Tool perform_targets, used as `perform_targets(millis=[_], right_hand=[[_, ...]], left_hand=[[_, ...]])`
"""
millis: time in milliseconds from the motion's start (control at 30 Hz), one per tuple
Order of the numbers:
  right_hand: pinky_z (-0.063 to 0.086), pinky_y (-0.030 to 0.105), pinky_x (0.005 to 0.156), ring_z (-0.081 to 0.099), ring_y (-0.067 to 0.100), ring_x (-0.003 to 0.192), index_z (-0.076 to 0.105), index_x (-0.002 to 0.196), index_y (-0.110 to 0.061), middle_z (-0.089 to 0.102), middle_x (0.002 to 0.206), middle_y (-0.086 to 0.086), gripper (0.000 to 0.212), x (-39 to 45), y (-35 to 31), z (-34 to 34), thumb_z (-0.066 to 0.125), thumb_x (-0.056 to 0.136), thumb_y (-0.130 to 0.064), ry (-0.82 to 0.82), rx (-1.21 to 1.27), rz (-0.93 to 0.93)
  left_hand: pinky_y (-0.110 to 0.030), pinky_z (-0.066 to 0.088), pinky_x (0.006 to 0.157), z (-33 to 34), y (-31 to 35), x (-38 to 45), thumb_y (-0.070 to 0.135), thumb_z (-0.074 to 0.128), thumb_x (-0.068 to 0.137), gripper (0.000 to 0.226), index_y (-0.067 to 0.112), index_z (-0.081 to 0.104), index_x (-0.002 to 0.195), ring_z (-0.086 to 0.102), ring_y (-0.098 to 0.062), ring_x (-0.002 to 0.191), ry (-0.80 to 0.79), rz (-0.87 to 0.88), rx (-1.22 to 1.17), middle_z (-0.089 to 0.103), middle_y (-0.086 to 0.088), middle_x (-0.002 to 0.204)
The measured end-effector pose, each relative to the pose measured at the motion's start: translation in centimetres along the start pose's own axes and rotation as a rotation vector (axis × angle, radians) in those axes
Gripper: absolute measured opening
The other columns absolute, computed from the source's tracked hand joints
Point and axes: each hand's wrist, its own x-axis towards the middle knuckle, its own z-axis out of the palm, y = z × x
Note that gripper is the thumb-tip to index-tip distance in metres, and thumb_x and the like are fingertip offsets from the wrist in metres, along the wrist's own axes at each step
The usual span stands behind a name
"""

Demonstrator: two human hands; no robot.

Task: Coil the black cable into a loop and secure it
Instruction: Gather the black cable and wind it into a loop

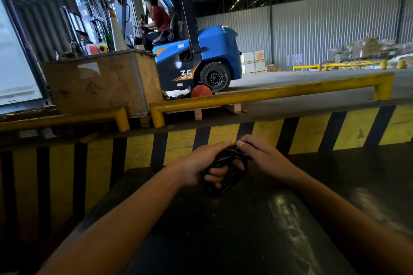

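The black cable [232,174] is bundled into a tight coil of several turns, held in the air above a dark metal surface. My left hand [201,163] grips the coil from the left, its fingers curled through the loops. My right hand [261,154] pinches the top right of the coil with thumb and fingers. The cable's ends are hidden between the two hands.
A dark shiny surface [245,230] lies under my arms. Ahead runs a yellow-and-black striped dock edge [312,134] with yellow guard rails [268,94]. Beyond stand a wooden crate [100,82] and a blue forklift [201,60] with a person seated in it.
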Motion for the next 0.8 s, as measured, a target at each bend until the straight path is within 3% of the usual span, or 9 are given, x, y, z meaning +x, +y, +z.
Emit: perform_targets(millis=[100, 200, 333, 400, 500, 600, 700, 800], right_hand=[[0.044, 0.026, 0.071, 0.058, 0.013, 0.079, 0.059, 0.099, -0.008, 0.061, 0.083, 0.002, 0.029, -0.5, 0.4, 1.0, 0.039, 0.096, -0.029, 0.018, 0.296, 0.122], [0.046, 0.021, 0.067, 0.059, 0.013, 0.08, 0.06, 0.104, -0.004, 0.063, 0.088, 0.005, 0.031, -0.6, 0.2, 1.7, 0.042, 0.095, -0.028, 0.086, 0.479, 0.181], [0.05, 0.014, 0.059, 0.067, 0.007, 0.073, 0.059, 0.104, -0.004, 0.067, 0.09, 0.01, 0.026, -0.6, -0.2, 2.5, 0.045, 0.094, -0.024, 0.195, 0.479, 0.174], [0.053, 0.013, 0.061, 0.068, 0.004, 0.072, 0.06, 0.102, -0.007, 0.069, 0.088, 0.007, 0.022, -0.8, -0.3, 3.1, 0.045, 0.095, -0.021, 0.238, 0.416, 0.15], [0.053, 0.025, 0.078, 0.065, 0.013, 0.089, 0.06, 0.1, -0.019, 0.068, 0.095, 0.007, 0.019, -1.4, -0.2, 4.1, 0.042, 0.095, -0.022, 0.282, 0.283, 0.097], [0.048, 0.019, 0.074, 0.06, 0.005, 0.088, 0.056, 0.112, -0.022, 0.064, 0.095, -0.005, 0.022, -2.1, -0.2, 4.9, 0.043, 0.095, -0.026, 0.225, 0.105, 0.026], [0.046, 0.012, 0.067, 0.057, -0.004, 0.084, 0.057, 0.116, -0.019, 0.06, 0.094, -0.013, 0.025, -2.9, 0.5, 4.9, 0.047, 0.093, -0.02, 0.204, -0.087, -0.028], [0.049, 0.016, 0.068, 0.061, 0.002, 0.084, 0.062, 0.111, -0.018, 0.066, 0.092, -0.006, 0.023, -3.8, 1.4, 5.0, 0.048, 0.093, -0.018, 0.226, -0.112, -0.009]], left_hand=[[-0.022, 0.034, 0.042, 0.1, 0.4, 0.2, 0.064, 0.032, 0.09, 0.068, 0.009, 0.068, 0.074, 0.027, -0.008, 0.032, 0.004, 0.004, -0.081, 0.03, 0.007, 0.037], [-0.02, 0.033, 0.04, -0.1, 0.6, 0.2, 0.068, 0.038, 0.085, 0.068, 0.01, 0.065, 0.065, 0.024, -0.007, 0.031, 0.052, 0.021, -0.104, 0.029, 0.007, 0.036], [-0.022, 0.035, 0.041, -0.4, 0.3, 0.7, 0.066, 0.045, 0.084, 0.063, 0.01, 0.059, 0.058, 0.024, -0.008, 0.031, 0.305, 0.063, -0.147, 0.03, 0.005, 0.037], [-0.025, 0.035, 0.046, -0.4, 0.0, 1.1, 0.064, 0.046, 0.085, 0.061, 0.01, 0.055, 0.058, 0.026, -0.01, 0.032, 0.463, 0.093, -0.11, 0.032, 0.005, 0.036], [-0.028, 0.036, 0.05, -0.3, -0.6, 1.5, 0.063, 0.042, 0.088, 0.06, 0.011, 0.054, 0.061, 0.029, -0.01, 0.035, 0.628, 0.133, -0.051, 0.034, 0.006, 0.038], [-0.028, 0.038, 0.051, -0.4, -1.4, 1.9, 0.06, 0.036, 0.092, 0.058, 0.011, 0.055, 0.066, 0.037, -0.012, 0.044, 0.752, 0.198, 0.071, 0.039, 0.003, 0.047], [-0.024, 0.036, 0.045, 0.2, -2.4, 1.7, 0.059, 0.033, 0.093, 0.057, 0.016, 0.049, 0.06, 0.039, -0.012, 0.046, 0.775, 0.31, 0.211, 0.04, 0.002, 0.051], [-0.02, 0.031, 0.047, 1.6, -3.9, 1.6, 0.053, 0.037, 0.094, 0.051, 0.021, 0.049, 0.056, 0.041, -0.007, 0.046, 0.753, 0.409, 0.509, 0.043, 0.006, 0.052]])
